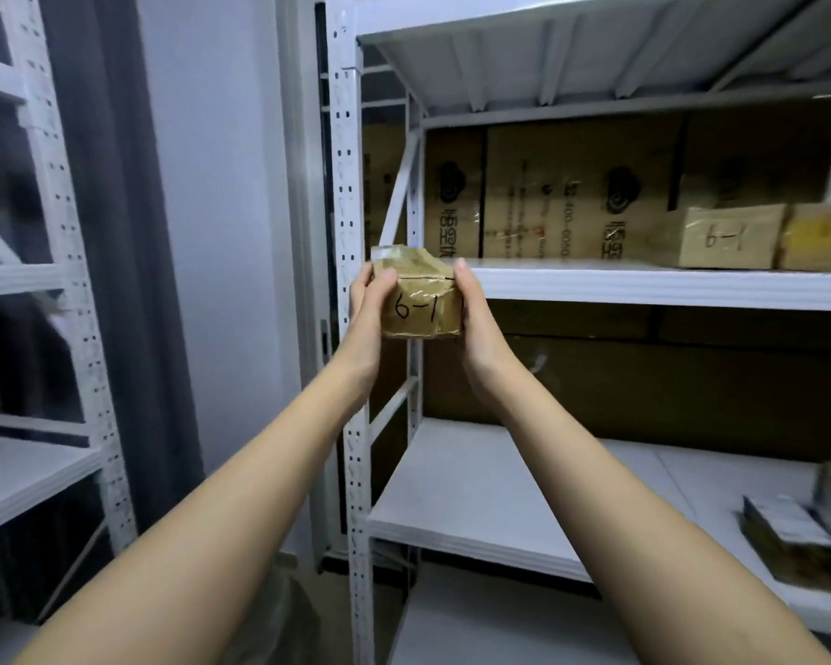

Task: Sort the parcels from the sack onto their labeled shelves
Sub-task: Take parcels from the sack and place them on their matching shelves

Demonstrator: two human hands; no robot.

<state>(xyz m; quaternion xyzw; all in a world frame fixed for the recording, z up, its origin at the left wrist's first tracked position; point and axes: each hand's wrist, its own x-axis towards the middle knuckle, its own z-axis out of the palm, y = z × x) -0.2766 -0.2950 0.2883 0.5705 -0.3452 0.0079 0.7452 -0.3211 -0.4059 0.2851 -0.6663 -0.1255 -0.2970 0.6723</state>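
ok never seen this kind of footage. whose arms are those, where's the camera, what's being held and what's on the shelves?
There is no robot here. One wide-angle camera sits on a person's head and looks forward and down, so the two bare arms reaching into the picture are the wearer's own.

The left hand and right hand grip a small taped brown parcel from either side. "6-1" is handwritten on it.

In front stands a white metal rack. On its middle shelf, to the right, lies a cardboard box also marked "6-1", with a yellowish box beside it and big printed cartons behind. The lower shelf holds a blurred packet at far right.
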